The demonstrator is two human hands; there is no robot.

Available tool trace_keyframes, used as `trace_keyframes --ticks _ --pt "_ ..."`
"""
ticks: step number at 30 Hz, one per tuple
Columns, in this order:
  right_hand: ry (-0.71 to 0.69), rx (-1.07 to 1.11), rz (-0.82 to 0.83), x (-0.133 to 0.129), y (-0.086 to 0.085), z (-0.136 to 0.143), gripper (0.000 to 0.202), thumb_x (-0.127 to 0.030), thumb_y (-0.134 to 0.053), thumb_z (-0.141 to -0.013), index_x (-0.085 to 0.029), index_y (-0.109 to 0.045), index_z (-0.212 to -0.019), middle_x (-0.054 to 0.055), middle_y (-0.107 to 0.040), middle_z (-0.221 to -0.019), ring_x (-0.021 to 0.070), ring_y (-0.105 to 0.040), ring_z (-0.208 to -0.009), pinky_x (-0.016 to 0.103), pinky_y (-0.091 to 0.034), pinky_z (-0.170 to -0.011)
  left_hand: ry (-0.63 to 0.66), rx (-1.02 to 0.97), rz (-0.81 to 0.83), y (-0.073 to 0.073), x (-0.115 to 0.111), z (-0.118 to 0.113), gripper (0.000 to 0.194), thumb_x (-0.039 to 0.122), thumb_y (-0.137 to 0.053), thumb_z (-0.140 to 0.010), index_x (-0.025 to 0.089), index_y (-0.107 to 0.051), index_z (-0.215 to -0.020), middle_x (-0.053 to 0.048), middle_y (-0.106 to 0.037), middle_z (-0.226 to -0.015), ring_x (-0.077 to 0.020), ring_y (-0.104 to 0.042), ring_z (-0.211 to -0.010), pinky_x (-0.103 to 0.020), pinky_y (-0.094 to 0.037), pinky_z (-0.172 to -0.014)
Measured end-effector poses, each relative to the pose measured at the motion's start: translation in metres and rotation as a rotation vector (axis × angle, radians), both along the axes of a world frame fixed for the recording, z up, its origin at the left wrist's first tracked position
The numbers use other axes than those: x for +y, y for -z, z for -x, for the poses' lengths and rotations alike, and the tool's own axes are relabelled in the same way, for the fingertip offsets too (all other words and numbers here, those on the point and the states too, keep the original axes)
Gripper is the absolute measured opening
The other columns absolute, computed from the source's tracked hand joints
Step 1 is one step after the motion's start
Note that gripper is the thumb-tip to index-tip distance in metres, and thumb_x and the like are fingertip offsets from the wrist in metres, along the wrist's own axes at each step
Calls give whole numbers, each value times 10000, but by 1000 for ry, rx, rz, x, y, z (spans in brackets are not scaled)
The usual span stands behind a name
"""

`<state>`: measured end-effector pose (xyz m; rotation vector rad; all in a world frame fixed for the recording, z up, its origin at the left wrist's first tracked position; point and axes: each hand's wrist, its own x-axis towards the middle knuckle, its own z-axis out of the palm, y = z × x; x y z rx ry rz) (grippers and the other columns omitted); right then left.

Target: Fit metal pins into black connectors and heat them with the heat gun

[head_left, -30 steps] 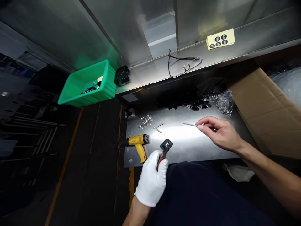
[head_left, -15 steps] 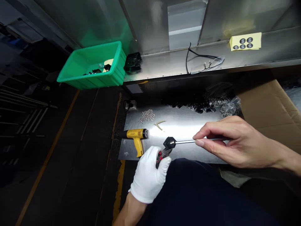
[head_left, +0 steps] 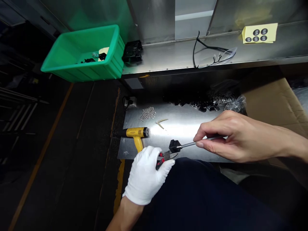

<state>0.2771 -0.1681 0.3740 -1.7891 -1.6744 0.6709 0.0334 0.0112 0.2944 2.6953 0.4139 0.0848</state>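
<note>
In a white glove, my left hand (head_left: 144, 176) is closed round small red-handled cutting pliers (head_left: 166, 156). Their jaws point right, just below a black block-shaped part (head_left: 174, 146); I cannot tell whether they touch it. That part sits on the left end of a thin metal rod (head_left: 188, 145). My bare right hand (head_left: 228, 136) pinches the rod between thumb and fingers, and its far end is hidden by the palm. Behind the pliers lies a yellow heat gun (head_left: 136, 132) on the metal table (head_left: 185, 126).
Small metal pieces (head_left: 147, 113) and beige tweezers (head_left: 161, 123) lie on the table, with a dark heap of parts (head_left: 202, 104) behind. A green bin (head_left: 84, 74), black object (head_left: 133, 52), glasses (head_left: 213, 48) and yellow sticker sheet (head_left: 260, 33) rest above. A cardboard box (head_left: 267, 106) stands right.
The rod now slopes more, its right end higher, and the black part has turned. My left hand and the pliers have shifted slightly left and down from the part. The camera view has also shifted.
</note>
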Motion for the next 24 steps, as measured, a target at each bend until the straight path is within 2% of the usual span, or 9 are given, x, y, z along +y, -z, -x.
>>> trace_keyframes --ticks 5,15,24 --pt "19 41 -27 -1 5 1 125 -169 -629 -926 -197 -738 -981 -80 -542 -576 70 -430 -474 251 -321 -509 -11 12 3 0 1 -2 458 607 -422 -1035 199 -593 -916 -52 -586 -832 -229 -565 -756 -360 -448 -698" --pt "17 67 -50 2 9 3 151 -126 -621 -918 -163 -744 -996 -67 -545 -581 83 -460 -488 269 -330 -518 -10 29 -20 3 4 -6 410 569 -449 -1032 214 -572 -869 -39 -567 -800 -211 -548 -723 -340 -422 -686" --pt "98 31 -86 6 17 13 146 -112 -618 -925 -123 -750 -986 -43 -623 -613 84 -510 -506 260 -366 -519 -134 43 162 13 -4 -9 315 462 -476 -1033 229 -524 -828 -10 -553 -758 -187 -549 -689 -331 -418 -664"
